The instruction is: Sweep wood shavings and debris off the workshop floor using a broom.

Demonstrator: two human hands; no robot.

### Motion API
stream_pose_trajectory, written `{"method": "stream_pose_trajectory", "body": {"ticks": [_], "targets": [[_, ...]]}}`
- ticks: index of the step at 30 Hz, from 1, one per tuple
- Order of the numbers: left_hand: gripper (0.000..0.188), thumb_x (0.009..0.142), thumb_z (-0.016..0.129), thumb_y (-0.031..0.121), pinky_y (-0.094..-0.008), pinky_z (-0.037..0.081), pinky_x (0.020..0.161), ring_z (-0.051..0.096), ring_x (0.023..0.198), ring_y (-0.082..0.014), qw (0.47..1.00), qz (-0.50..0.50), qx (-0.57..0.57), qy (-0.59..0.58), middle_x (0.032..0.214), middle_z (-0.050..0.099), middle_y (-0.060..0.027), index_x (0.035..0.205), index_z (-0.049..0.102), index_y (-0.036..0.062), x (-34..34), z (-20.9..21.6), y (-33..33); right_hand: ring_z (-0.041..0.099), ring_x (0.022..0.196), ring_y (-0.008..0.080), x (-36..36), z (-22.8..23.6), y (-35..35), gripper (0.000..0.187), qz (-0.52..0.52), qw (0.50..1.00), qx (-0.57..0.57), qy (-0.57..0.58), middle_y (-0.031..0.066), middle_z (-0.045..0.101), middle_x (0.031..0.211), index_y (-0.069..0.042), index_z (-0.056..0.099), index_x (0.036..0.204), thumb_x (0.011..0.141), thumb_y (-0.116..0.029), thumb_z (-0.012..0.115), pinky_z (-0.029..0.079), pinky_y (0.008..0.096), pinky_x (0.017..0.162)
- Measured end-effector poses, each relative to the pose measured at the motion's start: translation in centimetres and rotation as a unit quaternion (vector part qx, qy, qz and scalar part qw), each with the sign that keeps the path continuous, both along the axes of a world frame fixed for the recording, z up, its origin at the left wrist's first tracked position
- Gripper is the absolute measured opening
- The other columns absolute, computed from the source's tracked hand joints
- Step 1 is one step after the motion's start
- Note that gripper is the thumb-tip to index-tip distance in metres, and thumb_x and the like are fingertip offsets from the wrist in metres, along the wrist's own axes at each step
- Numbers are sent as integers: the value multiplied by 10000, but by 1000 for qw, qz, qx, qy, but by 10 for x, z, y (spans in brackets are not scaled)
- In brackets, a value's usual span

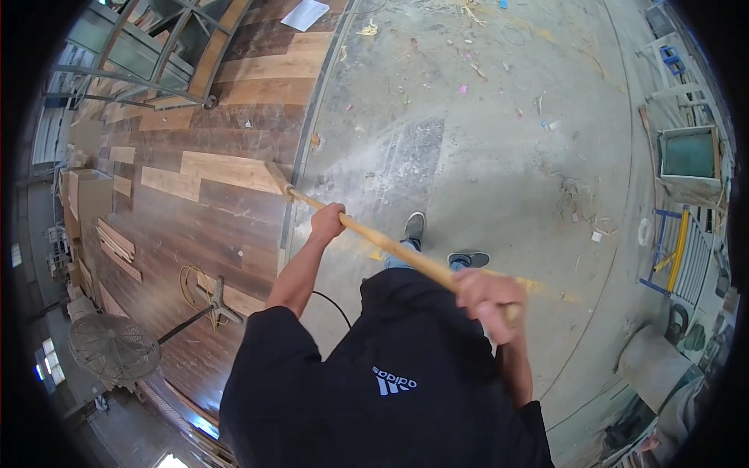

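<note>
Soft, even light surrounds me, leaving the concrete floor [507, 156] pale, with only faint shadows. The window panes [52, 361] at lower left burn out to white, and glare slicks the lower end of the wooden floor [250, 210]. Motion smears the right hand [490, 301]; toward the rim, straight edges bow and all 4 corners sink to black.

Two hands [328, 221] in play, one wooden pole [390, 246], two shoes [472, 259], and over on the near left, one pedestal fan [115, 349]; far left, one white sheet [305, 14]!
</note>
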State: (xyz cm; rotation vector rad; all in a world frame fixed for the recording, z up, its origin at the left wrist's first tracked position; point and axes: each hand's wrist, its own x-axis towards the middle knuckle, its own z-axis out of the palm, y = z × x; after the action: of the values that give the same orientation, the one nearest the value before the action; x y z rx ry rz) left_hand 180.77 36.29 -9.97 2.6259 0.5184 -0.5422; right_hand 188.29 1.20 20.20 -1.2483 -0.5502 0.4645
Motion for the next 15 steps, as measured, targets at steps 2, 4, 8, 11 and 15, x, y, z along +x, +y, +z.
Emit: {"method": "stream_pose_trajectory", "body": {"ticks": [2, 4, 8, 11, 15], "targets": [[194, 697, 695, 281, -433, 502, 696, 632, 841, -316, 1000, -2, -17, -5, 865, 651, -89, 821, 645, 141, 1, -28, -3, 543, 619, 235, -13, -10, -15, 206, -70, 997, -21, 28, 93, 569, 654, -24, 495, 600, 782, -114, 528, 460, 437, 766], [221, 681, 697, 237, -434, 504, 714, 632, 858, -319, 993, -20, -64, -96, 884, 652, -100, 879, 645, 154, 27, -43, -56, 549, 636, 242, -42, 3, -59, 177, -212, 952, -207, -81, 96, 563, 652, -28, 500, 642, 790, -122, 518, 463, 444, 773], [128, 686, 689, 179, -441, 509, 664, 631, 767, -342, 968, -45, -190, -156, 806, 635, -112, 777, 619, 122, 103, 2, -174, 322, 505, 118, -49, 67, -101, 285, -382, 922, 60, -12, -29, 304, 511, -157, 313, 582, 842, -179, 429, 346, 328, 608], [163, 714, 670, 261, -458, 490, 652, 620, 771, -339, 960, -103, -197, -169, 798, 626, -98, 765, 614, 116, 125, 64, -202, 287, 482, 84, -31, 126, -134, 305, -292, 922, 254, 23, -47, 273, 491, -179, 309, 564, 838, -175, 442, 310, 269, 582], [180, 669, 713, 256, -435, 521, 666, 648, 773, -315, 971, -106, -199, -83, 810, 654, -75, 810, 668, 153, 100, 145, -183, 315, 497, 77, -6, 144, -164, 287, -286, 936, 204, -22, -49, 273, 510, -166, 319, 570, 829, -157, 442, 299, 255, 571]]}}
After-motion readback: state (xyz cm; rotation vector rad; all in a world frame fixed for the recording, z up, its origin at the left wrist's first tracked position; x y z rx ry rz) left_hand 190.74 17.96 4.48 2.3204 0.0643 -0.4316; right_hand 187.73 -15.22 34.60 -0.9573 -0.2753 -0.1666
